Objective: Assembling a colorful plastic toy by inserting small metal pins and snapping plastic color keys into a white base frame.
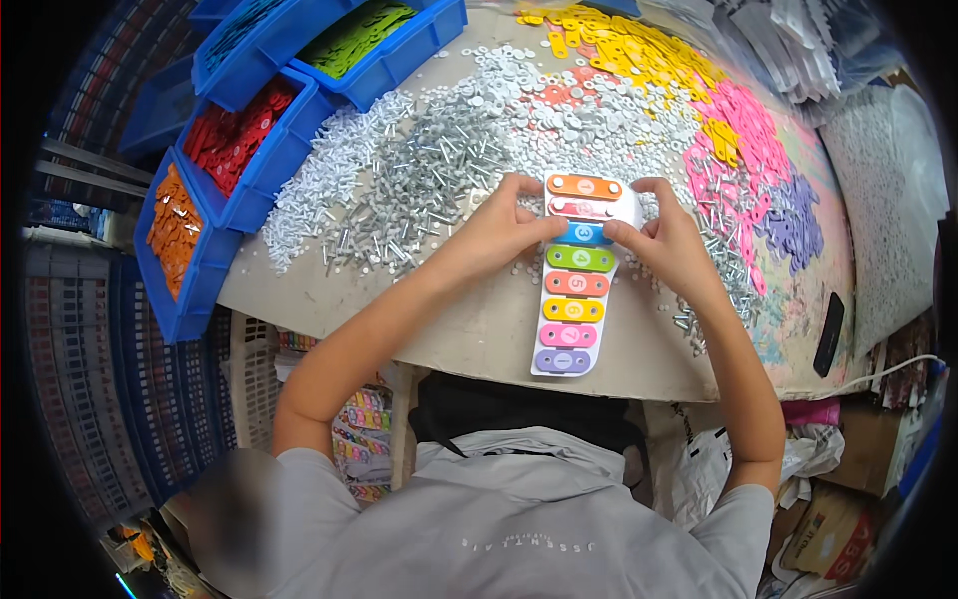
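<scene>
Head view: near the middle of the table's [479,344] front edge is the xylophone [577,272], a smooth white tapered board, wide end away from the person, with eight flat, round-ended bars in orange, red, blue, green, coral, yellow, pink and purple; whether it rests on the surface or is lifted, I cannot tell. The left hand [499,232] grips the board's left side, fingers curled, thumb on the left end of the blue bar [587,233]; the right hand [674,245] grips the right side, thumb on that bar's other end, so the thumbs partly cover it. White round heads show on the orange and red bars. Slim white pins [324,165] and shiny metal screws [439,150] heap toward the left edge, small white rings [599,125] beyond the board. Loose glossy yellow pieces [639,45] spread along the far edge, pink pieces [738,115] and purple pieces [793,225] toward the right edge, with more screws beside the right forearm. At the far left corner, blue plastic trays [277,160] hold orange, red, green and blue pieces. A thin black slab [828,334] lies by the right front corner, a pale cable [893,367] just beside it; a bumpy whitish sheet [883,210] and crinkled clear bags [778,50] crowd the right and far right.
</scene>
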{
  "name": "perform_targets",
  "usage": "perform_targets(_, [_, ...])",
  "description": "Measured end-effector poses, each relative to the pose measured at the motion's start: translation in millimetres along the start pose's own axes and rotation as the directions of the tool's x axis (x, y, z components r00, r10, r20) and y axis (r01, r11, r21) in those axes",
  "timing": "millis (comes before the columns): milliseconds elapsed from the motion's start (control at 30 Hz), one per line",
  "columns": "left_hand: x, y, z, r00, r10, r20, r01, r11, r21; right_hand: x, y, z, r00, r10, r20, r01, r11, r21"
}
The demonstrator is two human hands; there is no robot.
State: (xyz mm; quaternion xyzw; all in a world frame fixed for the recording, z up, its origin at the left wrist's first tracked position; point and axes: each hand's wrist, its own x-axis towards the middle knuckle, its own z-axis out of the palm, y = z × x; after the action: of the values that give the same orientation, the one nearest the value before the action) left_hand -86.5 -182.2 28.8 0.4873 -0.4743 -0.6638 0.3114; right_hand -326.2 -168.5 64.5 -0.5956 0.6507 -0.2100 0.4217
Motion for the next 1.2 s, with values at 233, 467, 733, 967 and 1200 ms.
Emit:
perform_targets(233, [10.3,7.8,-6.2,0.954,-0.161,0.252,0.178,0.983,-0.046,5.8,-2.2,-1.7,0.976,0.112,0.188,-0.143,0.977,0.160])
perform_targets(467, [12.8,6.0,-3.0,0.957,-0.100,0.274,0.133,0.986,-0.102,12.8,7.2,0.3,0.972,0.095,0.213,-0.120,0.987,0.107])
perform_targets(733, [10.2,7.3,-0.1,0.964,-0.097,0.249,0.136,0.981,-0.141,10.5,10.4,2.4,0.989,-0.036,0.145,0.036,0.999,0.005])
perform_targets(967, [7.9,-11.4,-5.8,0.988,-0.019,0.152,0.014,0.999,0.034,-0.7,-1.6,1.7,0.997,-0.046,0.068,0.050,0.997,-0.064])
perform_targets(1200, [-87.2,-13.5,-16.2,0.940,0.319,-0.125,-0.227,0.853,0.469,-6.7,86.7,-88.4,0.605,-0.518,-0.605,0.089,0.799,-0.595])
